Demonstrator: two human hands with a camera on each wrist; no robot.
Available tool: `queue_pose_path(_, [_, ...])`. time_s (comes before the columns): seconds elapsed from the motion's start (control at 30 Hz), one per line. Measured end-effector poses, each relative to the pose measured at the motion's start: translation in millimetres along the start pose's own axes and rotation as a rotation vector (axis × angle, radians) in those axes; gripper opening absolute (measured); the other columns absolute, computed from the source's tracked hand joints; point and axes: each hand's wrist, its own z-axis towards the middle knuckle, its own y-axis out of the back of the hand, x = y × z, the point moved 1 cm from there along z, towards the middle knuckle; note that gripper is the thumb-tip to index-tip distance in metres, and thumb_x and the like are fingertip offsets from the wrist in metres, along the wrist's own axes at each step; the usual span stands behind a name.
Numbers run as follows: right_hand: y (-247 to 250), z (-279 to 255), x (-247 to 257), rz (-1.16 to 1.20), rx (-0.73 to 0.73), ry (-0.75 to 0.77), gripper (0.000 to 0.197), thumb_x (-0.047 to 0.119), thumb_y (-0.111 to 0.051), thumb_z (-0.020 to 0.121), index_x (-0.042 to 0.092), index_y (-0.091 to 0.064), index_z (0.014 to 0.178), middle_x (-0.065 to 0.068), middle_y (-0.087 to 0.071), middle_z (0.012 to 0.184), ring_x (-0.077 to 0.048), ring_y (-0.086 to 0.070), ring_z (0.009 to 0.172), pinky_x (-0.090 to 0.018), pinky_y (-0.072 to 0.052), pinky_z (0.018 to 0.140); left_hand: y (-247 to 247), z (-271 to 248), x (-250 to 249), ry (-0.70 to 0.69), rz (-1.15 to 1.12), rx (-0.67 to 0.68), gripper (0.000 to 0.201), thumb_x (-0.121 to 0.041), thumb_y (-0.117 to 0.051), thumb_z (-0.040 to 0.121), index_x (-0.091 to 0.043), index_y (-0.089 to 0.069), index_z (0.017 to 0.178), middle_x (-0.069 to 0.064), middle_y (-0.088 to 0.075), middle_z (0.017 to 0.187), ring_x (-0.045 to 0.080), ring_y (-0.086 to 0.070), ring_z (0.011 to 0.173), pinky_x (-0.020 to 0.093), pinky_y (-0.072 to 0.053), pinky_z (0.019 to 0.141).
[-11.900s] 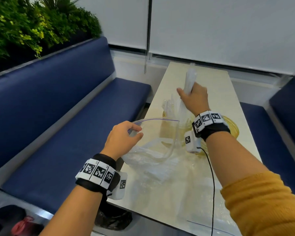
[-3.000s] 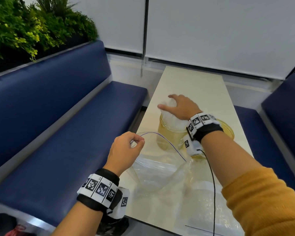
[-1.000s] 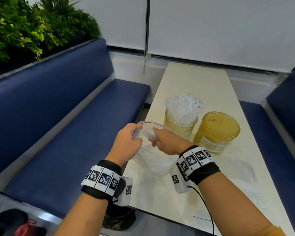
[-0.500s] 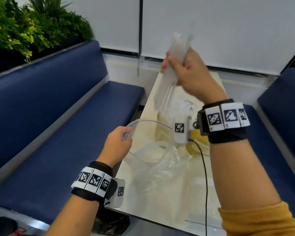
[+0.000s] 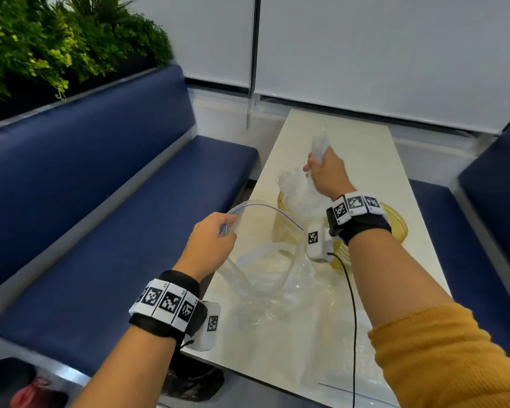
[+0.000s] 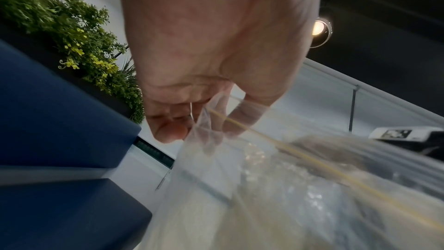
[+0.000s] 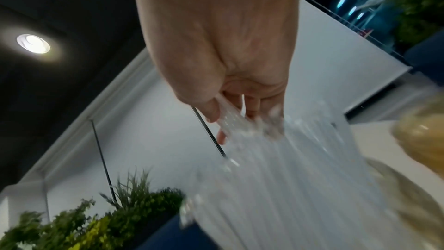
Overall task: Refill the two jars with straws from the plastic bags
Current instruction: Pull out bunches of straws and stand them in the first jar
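My right hand (image 5: 324, 169) grips a bundle of clear wrapped straws (image 5: 320, 145) over the left amber jar (image 5: 286, 222), which stands packed with straws (image 5: 298, 189). The bundle's lower ends (image 7: 276, 168) sit among those straws. The second amber jar (image 5: 395, 222) stands to the right, partly hidden behind my right wrist. My left hand (image 5: 215, 240) pinches the rim of a clear zip bag (image 5: 265, 269) and holds its mouth open above the table; the bag film (image 6: 264, 187) hangs below my fingers (image 6: 173, 130).
The cream table (image 5: 351, 136) runs away from me between two blue benches (image 5: 100, 216). Another flat clear bag (image 5: 351, 372) lies near the table's near edge. A planter with greenery (image 5: 56, 45) tops the left bench back. A dark bag (image 5: 195, 381) sits on the floor.
Half a second ago my right hand held the straw bundle high above the table; it has come down onto the left jar. My left hand keeps the bag mouth open.
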Motion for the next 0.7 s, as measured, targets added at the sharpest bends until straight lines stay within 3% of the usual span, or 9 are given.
queue_pose_path(0.1, [-12,-9,-22,-0.019,0.028,-0.047,0.026,0.018,-0.052,0.098,0.002,-0.063,0.115,-0.012,-0.071,0.108,-0.027,-0.064,0.100,-0.027,-0.041,0.079,0,-2,2,0.006,-0.003,-0.006,0.040,-0.010,-0.055,0.096,-0.016,-0.059,0.135,-0.002,-0.061,0.135,0.016,-0.056,0.123,0.026,-0.043,0.096])
queue_pose_path(0.17, [-13,-13,-27,-0.050,-0.002,-0.030,0.026,0.019,-0.064,0.091,0.002,-0.067,0.111,-0.012,-0.070,0.107,-0.029,-0.065,0.100,-0.027,-0.042,0.077,0,-3,4,0.011,-0.002,-0.010,0.040,-0.011,-0.055,0.096,-0.017,-0.060,0.135,-0.003,-0.061,0.134,0.015,-0.056,0.121,0.025,-0.042,0.094])
queue_pose_path(0.37, [9,-9,7,0.098,-0.232,0.219,0.049,0.028,-0.083,0.071,0.023,-0.052,0.109,0.003,-0.065,0.103,-0.017,-0.063,0.092,-0.028,-0.052,0.079,-2,-4,5,0.024,-0.012,-0.007,0.038,-0.014,-0.056,0.096,-0.020,-0.061,0.133,-0.004,-0.061,0.133,0.013,-0.056,0.116,0.024,-0.042,0.090])
queue_pose_path(0.47, [14,-1,25,0.081,-0.271,0.352,0.045,0.033,-0.075,0.078,0.024,-0.054,0.116,0.003,-0.064,0.109,-0.014,-0.060,0.095,-0.024,-0.050,0.081,-2,-6,2,0.012,-0.010,-0.008,0.037,-0.013,-0.057,0.096,-0.019,-0.062,0.132,-0.004,-0.061,0.133,0.012,-0.055,0.114,0.024,-0.042,0.091])
queue_pose_path(0.53, [7,3,28,-0.165,-0.206,0.470,0.027,0.030,-0.058,0.092,0.021,-0.061,0.118,0.001,-0.065,0.113,-0.019,-0.059,0.105,-0.031,-0.048,0.088,-2,-8,1,0.002,-0.006,-0.007,0.037,-0.013,-0.057,0.097,-0.018,-0.062,0.132,-0.004,-0.061,0.133,0.012,-0.055,0.117,0.024,-0.042,0.094])
queue_pose_path(0.6, [-6,3,17,-0.530,-0.037,0.492,0.032,0.027,-0.039,0.103,0.010,-0.066,0.108,-0.010,-0.066,0.109,-0.031,-0.060,0.106,-0.037,-0.046,0.086,-2,-10,0,-0.009,-0.001,-0.005,0.036,-0.013,-0.056,0.097,-0.017,-0.062,0.133,-0.004,-0.061,0.134,0.010,-0.054,0.117,0.023,-0.041,0.095])
queue_pose_path(0.63, [-14,0,8,-0.709,0.084,0.464,0.036,0.025,-0.033,0.106,0.006,-0.063,0.110,-0.015,-0.064,0.112,-0.035,-0.059,0.108,-0.039,-0.045,0.087,-2,-11,0,-0.012,-0.001,-0.003,0.036,-0.013,-0.056,0.097,-0.017,-0.062,0.133,-0.004,-0.061,0.134,0.009,-0.053,0.115,0.023,-0.040,0.095])
queue_pose_path(0.7, [-25,-6,-11,-0.947,0.254,0.420,0.039,0.021,-0.027,0.107,0.002,-0.054,0.127,-0.018,-0.053,0.134,-0.036,-0.050,0.124,-0.044,-0.040,0.103,-1,-14,-1,-0.016,-0.004,0.001,0.036,-0.012,-0.056,0.098,-0.017,-0.062,0.132,-0.005,-0.061,0.134,0.006,-0.051,0.113,0.022,-0.039,0.095])
